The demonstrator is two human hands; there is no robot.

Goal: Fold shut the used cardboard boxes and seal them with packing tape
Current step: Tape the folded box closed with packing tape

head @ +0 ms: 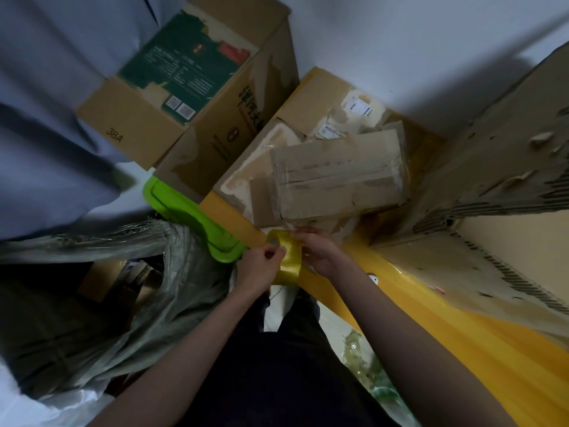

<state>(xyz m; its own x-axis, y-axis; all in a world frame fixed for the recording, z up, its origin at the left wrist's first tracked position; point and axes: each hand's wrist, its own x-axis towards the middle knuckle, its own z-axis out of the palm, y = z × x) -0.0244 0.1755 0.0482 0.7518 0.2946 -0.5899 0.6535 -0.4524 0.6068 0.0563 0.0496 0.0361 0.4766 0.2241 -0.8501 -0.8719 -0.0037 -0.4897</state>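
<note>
A pale floor (415,57) is crowded with worn cardboard boxes, seen from above over the person's dark trousers. In the centre, both hands hold a roll of yellowish packing tape (288,257) just at the near edge of a yellow-sided box (308,97) whose torn flaps lie folded across its top: the left hand (261,266) pinches the roll's rim, and the right hand (317,252) curls round its far side. An open box marked 38A (132,124) stands further back to the left, with a green plastic lid (184,211) and a grey sack (92,303) nearby.
</note>
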